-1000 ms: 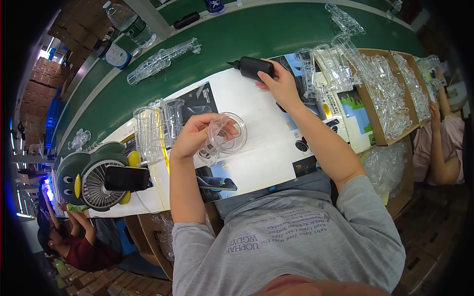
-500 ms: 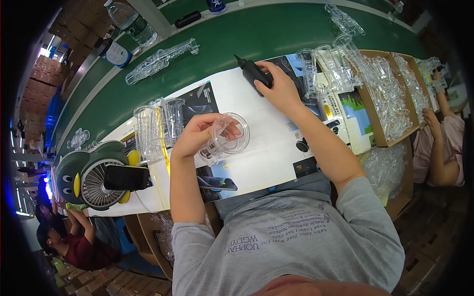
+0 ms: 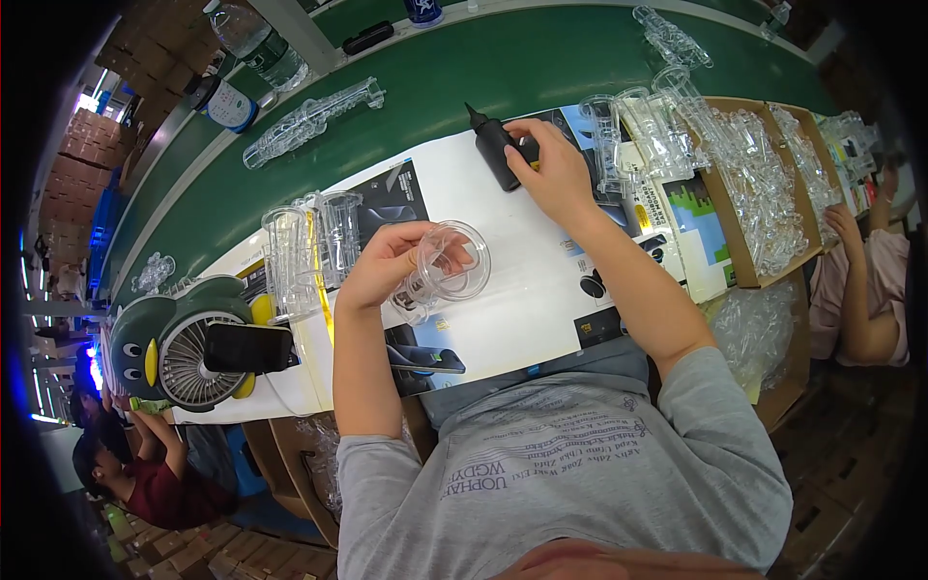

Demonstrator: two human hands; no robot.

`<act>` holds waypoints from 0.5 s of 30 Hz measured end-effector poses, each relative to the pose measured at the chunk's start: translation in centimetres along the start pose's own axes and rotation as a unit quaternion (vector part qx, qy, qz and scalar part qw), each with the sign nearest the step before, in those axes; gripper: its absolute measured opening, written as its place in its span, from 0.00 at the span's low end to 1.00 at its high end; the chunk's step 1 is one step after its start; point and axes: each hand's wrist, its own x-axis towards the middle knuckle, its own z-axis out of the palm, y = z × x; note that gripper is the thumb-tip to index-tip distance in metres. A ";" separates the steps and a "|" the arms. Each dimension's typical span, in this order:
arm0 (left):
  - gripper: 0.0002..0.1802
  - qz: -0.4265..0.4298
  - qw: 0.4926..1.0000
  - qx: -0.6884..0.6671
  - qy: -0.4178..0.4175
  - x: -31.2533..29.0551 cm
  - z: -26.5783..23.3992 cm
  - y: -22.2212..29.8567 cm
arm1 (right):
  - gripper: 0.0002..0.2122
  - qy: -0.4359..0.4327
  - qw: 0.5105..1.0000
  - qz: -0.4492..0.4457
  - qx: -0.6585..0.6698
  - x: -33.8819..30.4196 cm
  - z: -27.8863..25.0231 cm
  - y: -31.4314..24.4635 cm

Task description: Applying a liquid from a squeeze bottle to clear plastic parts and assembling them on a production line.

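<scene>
My left hand (image 3: 387,266) is closed around a clear plastic piece (image 3: 454,261) with a wide round rim, held above the white sheet in front of me. The narrower lower part of the piece shows beneath my fingers. Farther right stands a black squeeze bottle (image 3: 497,155) with a pointed nozzle. Beside it is my right hand (image 3: 556,179), thumb and index finger spread apart at the bottle's right side; whether they still touch it I cannot tell.
Clear plastic tubes stand left (image 3: 290,256) and right (image 3: 648,135). A cardboard box of clear parts (image 3: 730,237) is at the right. A green fan (image 3: 198,358) with a phone (image 3: 246,348) sits left. Clear assemblies (image 3: 314,121) lie on the green table (image 3: 435,87). Co-workers sit both sides.
My right hand has loosened from the black bottle and shifted slightly right, its fingers now apart. The bottle stands a little more upright. My left hand and the clear piece have barely moved.
</scene>
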 end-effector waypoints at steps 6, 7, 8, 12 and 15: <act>0.19 0.046 0.997 -0.012 0.060 0.3 0.0 -0.5 | 0.11 0.012 0.996 -0.051 0.066 -0.2 0.0 -0.7; 0.20 0.071 0.992 -0.021 0.102 0.4 0.0 -0.5 | 0.11 -0.005 0.995 -0.053 0.088 -0.4 0.1 -1.0; 0.20 0.071 0.992 -0.021 0.102 0.4 -0.2 -0.7 | 0.11 -0.004 0.995 -0.053 0.089 -0.5 0.2 -1.1; 0.22 0.130 0.957 -0.120 0.230 0.7 -1.2 -1.7 | 0.10 -0.093 0.986 -0.056 0.129 -1.2 0.6 -1.9; 0.22 0.156 0.933 -0.201 0.254 0.6 -1.9 -2.1 | 0.10 -0.166 0.974 -0.056 0.141 -1.5 0.7 -2.2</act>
